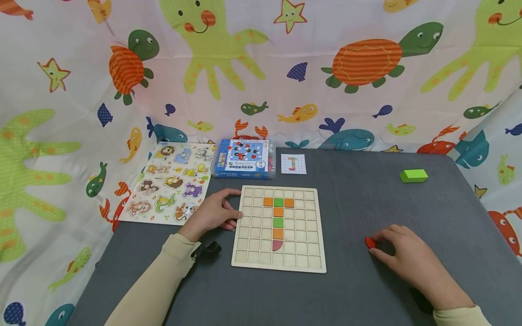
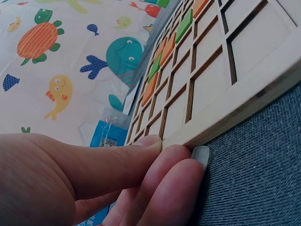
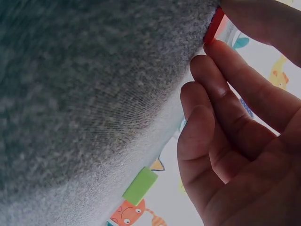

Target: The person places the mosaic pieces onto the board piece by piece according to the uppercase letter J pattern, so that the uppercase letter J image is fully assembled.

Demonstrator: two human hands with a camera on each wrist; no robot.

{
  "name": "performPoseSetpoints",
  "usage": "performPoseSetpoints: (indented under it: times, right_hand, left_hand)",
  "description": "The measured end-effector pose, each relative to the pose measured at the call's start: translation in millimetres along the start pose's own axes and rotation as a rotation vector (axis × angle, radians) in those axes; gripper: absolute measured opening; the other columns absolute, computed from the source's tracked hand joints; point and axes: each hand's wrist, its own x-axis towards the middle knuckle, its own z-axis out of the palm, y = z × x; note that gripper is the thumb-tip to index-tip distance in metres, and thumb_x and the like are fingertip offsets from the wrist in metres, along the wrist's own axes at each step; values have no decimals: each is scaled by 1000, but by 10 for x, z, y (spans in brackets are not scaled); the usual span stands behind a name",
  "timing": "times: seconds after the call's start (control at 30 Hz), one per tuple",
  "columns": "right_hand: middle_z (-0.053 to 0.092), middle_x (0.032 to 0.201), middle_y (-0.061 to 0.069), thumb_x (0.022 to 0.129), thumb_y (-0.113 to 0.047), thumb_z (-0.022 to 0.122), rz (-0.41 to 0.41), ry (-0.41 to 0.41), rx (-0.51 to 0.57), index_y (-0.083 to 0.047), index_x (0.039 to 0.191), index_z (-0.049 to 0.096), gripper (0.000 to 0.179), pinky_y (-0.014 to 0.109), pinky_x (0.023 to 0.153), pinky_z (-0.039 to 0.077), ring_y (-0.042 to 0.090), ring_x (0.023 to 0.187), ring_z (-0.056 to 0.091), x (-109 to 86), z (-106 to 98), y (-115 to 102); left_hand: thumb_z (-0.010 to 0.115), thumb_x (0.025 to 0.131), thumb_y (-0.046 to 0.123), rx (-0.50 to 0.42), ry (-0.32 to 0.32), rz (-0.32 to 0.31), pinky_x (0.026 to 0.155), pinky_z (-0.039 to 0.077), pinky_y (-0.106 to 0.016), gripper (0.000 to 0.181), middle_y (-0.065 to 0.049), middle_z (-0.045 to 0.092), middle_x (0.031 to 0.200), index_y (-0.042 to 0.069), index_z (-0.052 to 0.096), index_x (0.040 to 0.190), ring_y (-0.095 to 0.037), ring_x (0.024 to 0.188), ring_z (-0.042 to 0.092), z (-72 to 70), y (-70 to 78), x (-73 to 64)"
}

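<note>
A wooden grid board (image 1: 302, 251) lies on the grey table. Its left edge is held by my left hand (image 1: 214, 210), thumb and fingers pinching the rim in the left wrist view. Set in the cells is a T-like figure of orange tiles (image 1: 278, 233), green tiles (image 1: 278, 222) and, at its foot, a pink tile with a rounded corner (image 1: 277, 245). To the right of the board, low at the table, my right hand (image 1: 412, 258) pinches a small red tile (image 1: 370, 242) between thumb and index finger. The fingertips cover part of the tile.
A small pattern card (image 1: 302, 165) lies behind the board, beside a blue boxed set (image 1: 244, 159). An animal picture board (image 1: 169, 181) is at the back left. Far right stands a lime green block (image 1: 413, 175). A sea-animal cloth (image 1: 261, 68) hangs behind the table.
</note>
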Motion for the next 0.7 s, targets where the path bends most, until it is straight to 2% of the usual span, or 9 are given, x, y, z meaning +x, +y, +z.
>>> performPoseSetpoints:
  times: [0.2,0.33,0.5,0.7]
  right_hand:
    - [71,97,-2,86,-28,92,-18,6,-18,-18,96,79,20,51,78,62,20,91,66,17,-1,-18]
    - [70,96,-1,86,-28,92,-35,6,-28,-16,97,79,21,52,79,62,20,90,65,76,-19,-112]
    - [70,97,1,87,-28,92,-68,14,-43,-13,101,80,24,51,81,62,21,92,64,212,-27,-335]
    - [70,98,-1,88,-28,92,-130,42,-43,-14,101,81,23,46,79,62,18,92,61,373,-18,-673]
  left_hand:
    - [87,94,17,-4,-5,-1,67,69,-37,70,-14,72,98,24,55,155,-23,71,78,-1,10,-7]
    - [87,93,17,2,-4,-4,66,69,-36,70,-14,73,98,24,55,155,-23,71,78,-4,13,-10]
    - [87,94,17,2,-1,-15,66,69,-36,70,-14,72,98,24,55,155,-23,72,78,-7,8,-7]
    - [87,94,18,-2,-4,-14,67,69,-36,69,-14,72,98,24,55,155,-23,72,77,3,13,-8]
